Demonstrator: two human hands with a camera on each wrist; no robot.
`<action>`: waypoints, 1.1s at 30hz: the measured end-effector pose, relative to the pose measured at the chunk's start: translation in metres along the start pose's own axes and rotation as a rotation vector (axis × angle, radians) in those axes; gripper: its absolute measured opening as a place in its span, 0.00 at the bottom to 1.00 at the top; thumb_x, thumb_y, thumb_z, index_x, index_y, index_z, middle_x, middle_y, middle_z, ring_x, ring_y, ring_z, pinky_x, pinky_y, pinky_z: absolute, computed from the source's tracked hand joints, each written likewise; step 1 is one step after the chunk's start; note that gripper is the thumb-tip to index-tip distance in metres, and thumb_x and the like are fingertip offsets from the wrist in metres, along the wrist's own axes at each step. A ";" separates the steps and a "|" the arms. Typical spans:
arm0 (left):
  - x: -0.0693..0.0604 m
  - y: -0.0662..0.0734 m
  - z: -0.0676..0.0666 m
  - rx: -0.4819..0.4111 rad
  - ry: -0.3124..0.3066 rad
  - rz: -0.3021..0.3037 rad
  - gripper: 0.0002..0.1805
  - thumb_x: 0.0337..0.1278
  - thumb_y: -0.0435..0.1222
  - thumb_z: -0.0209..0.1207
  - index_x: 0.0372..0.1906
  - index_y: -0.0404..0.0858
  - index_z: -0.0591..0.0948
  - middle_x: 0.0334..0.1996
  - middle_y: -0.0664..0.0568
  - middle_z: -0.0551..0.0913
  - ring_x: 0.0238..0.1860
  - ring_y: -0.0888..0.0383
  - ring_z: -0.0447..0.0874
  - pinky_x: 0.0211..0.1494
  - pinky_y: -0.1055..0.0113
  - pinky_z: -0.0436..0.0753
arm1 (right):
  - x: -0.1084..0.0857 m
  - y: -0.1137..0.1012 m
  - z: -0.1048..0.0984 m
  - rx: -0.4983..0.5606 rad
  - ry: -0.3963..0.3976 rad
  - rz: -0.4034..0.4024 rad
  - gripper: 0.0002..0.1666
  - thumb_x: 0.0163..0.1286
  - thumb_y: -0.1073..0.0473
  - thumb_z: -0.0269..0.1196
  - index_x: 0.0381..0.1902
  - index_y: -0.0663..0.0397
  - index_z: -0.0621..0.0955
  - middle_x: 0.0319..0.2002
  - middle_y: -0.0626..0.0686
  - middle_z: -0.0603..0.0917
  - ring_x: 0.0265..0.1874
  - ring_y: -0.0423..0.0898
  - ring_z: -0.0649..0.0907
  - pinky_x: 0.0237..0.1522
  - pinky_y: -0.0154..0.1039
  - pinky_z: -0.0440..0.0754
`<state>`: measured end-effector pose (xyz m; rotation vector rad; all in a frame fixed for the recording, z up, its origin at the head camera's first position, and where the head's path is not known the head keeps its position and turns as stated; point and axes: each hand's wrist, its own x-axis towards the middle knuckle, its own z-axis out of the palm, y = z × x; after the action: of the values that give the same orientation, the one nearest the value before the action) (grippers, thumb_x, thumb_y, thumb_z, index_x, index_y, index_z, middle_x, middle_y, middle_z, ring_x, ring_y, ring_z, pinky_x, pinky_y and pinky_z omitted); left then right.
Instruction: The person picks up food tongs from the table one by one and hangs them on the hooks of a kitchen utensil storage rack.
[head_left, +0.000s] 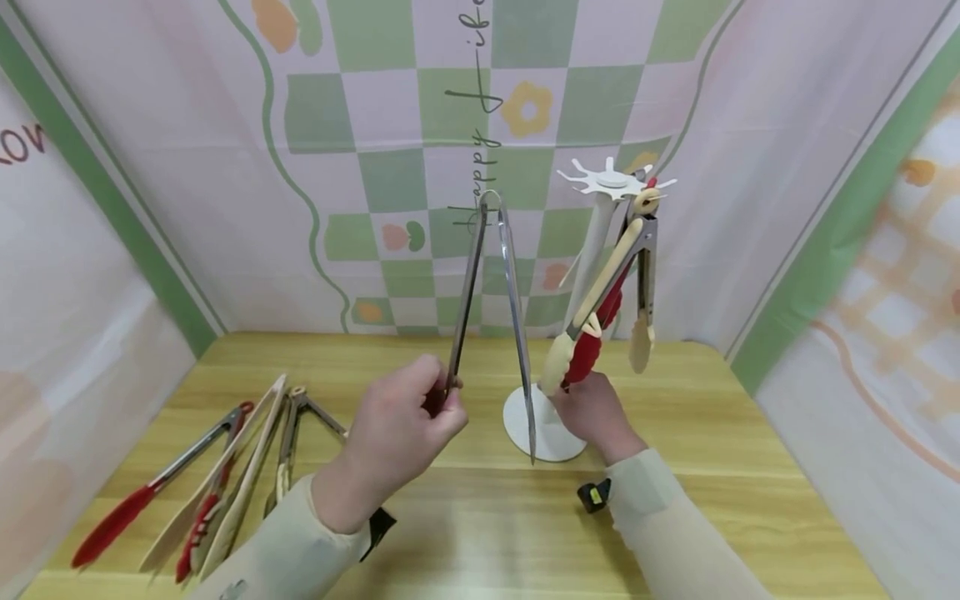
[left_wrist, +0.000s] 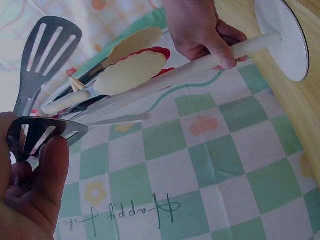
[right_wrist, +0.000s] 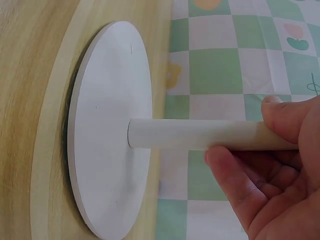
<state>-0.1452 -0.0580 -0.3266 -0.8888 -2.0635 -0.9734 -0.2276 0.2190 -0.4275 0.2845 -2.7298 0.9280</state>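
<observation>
1. Left hand fingers pinch metal tongs above bench; free arm could snag hung tongs.
2. Right hand fingers clamp stand toward far edge; one-sided load could tip it if released.

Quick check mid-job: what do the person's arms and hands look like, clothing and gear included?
Both the left hand and right hand are gloveless. The left sleeve and right sleeve are long, pale and off-white; the left bears a small grey mark, unreadable. Each wrist has a black piece; the right one shows a yellow patch.
</observation>
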 end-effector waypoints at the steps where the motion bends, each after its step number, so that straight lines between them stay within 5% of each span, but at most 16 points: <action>1: 0.001 0.000 0.001 -0.008 0.012 0.023 0.10 0.44 0.23 0.59 0.26 0.42 0.75 0.21 0.59 0.76 0.19 0.68 0.68 0.19 0.77 0.69 | 0.000 0.000 0.000 -0.003 -0.002 0.006 0.11 0.72 0.60 0.62 0.29 0.56 0.76 0.16 0.49 0.71 0.16 0.45 0.71 0.22 0.41 0.72; 10: 0.009 0.006 0.007 -0.049 0.081 0.174 0.10 0.44 0.23 0.58 0.23 0.41 0.72 0.18 0.57 0.71 0.18 0.66 0.65 0.19 0.77 0.67 | 0.005 -0.004 0.006 -0.023 -0.044 0.086 0.16 0.72 0.56 0.62 0.24 0.55 0.76 0.17 0.50 0.74 0.18 0.46 0.74 0.25 0.42 0.75; 19: 0.017 0.012 0.009 -0.016 0.055 0.173 0.10 0.47 0.25 0.56 0.24 0.42 0.70 0.18 0.57 0.68 0.19 0.66 0.63 0.20 0.76 0.66 | 0.005 -0.005 0.007 -0.104 0.047 -0.197 0.16 0.68 0.63 0.60 0.19 0.50 0.72 0.15 0.45 0.70 0.16 0.43 0.70 0.23 0.40 0.72; 26: 0.025 0.009 0.021 0.000 0.020 0.172 0.10 0.47 0.25 0.58 0.23 0.41 0.70 0.19 0.57 0.66 0.20 0.64 0.62 0.21 0.74 0.64 | 0.004 -0.015 0.003 0.060 -0.035 0.093 0.10 0.64 0.65 0.56 0.23 0.53 0.71 0.15 0.48 0.70 0.15 0.44 0.68 0.21 0.38 0.66; 33: 0.033 0.004 0.033 0.014 -0.014 0.162 0.11 0.48 0.25 0.58 0.22 0.41 0.69 0.19 0.58 0.65 0.19 0.64 0.62 0.20 0.74 0.64 | 0.005 -0.019 0.002 0.077 -0.067 0.183 0.09 0.65 0.64 0.55 0.24 0.55 0.72 0.17 0.50 0.71 0.16 0.45 0.70 0.22 0.39 0.68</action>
<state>-0.1688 -0.0192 -0.3145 -1.0402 -1.9726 -0.8674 -0.2276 0.2021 -0.4169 0.0818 -2.8223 1.0908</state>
